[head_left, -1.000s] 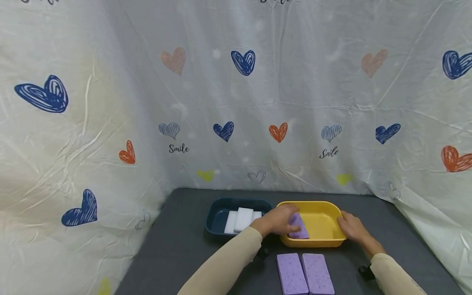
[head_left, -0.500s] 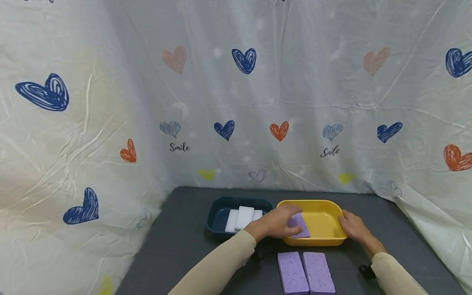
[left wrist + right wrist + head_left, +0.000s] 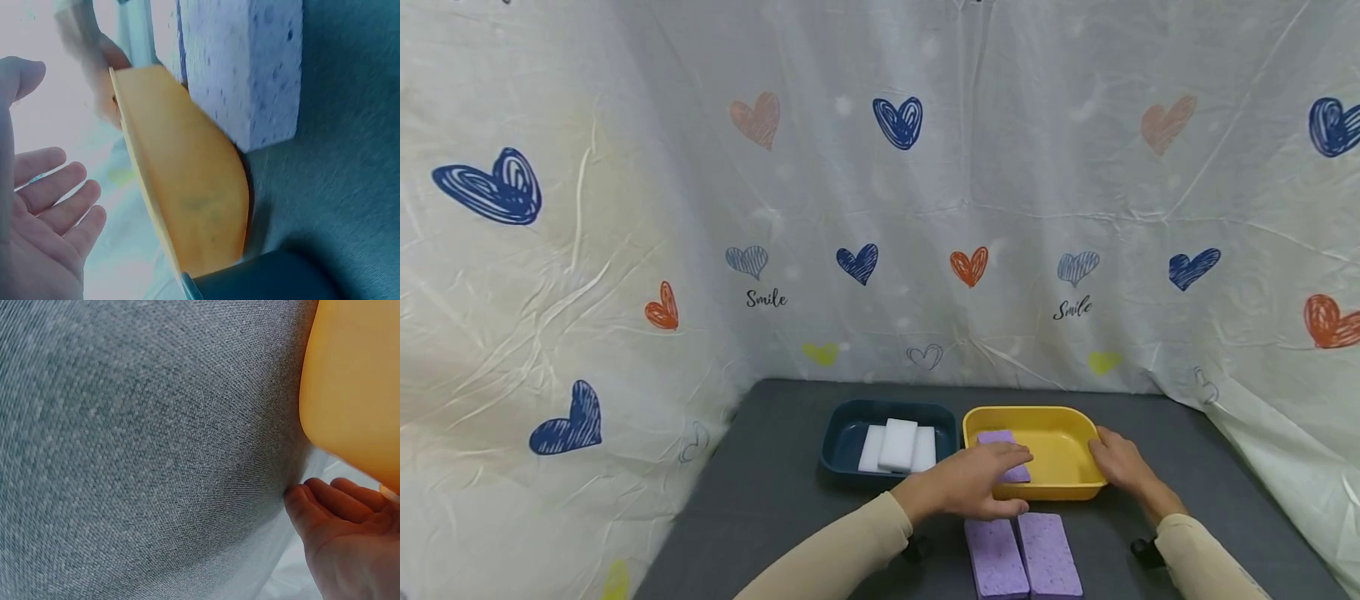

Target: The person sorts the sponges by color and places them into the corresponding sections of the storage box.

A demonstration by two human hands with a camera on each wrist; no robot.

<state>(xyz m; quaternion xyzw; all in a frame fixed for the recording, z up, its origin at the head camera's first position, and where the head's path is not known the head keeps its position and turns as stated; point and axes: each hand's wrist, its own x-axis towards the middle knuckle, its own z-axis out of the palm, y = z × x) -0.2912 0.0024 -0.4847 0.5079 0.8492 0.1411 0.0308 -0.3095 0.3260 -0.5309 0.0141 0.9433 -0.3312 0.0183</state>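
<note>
Lying in the left end of the yellow tray [image 3: 1054, 450], a purple sponge [image 3: 996, 437] shows partly behind the left hand [image 3: 972, 483]. That hand is held over the tray's near edge, apart from the right one and holding nothing; its thumb is spread well away from the fingers, which the left wrist view shows reaching out (palm in plain sight, tips touching nothing). The right hand [image 3: 1122, 462] holds the tray by its right end, thumb at the rim and fingers along the outside.

Just in front of the tray, on the dark grey table [image 3: 737, 508], lie two more purple sponges, the left one [image 3: 997, 562] and the right one [image 3: 1050, 557], side by side with a thin gap between them. The left hand's thumb passes over the far end of the left one. All three are speckled with darker spots.

Close beside the yellow tray, to its left, stands a dark blue tray [image 3: 842, 433] with three white blocks [image 3: 897, 446] inside, the middle one lying over the other two. Both forearms wear beige sleeves [image 3: 829, 552], with a small black device [image 3: 1146, 553] under the right wrist. Behind the table hangs a pale sheet [image 3: 820, 175] printed with hearts and the word "Smile".
</note>
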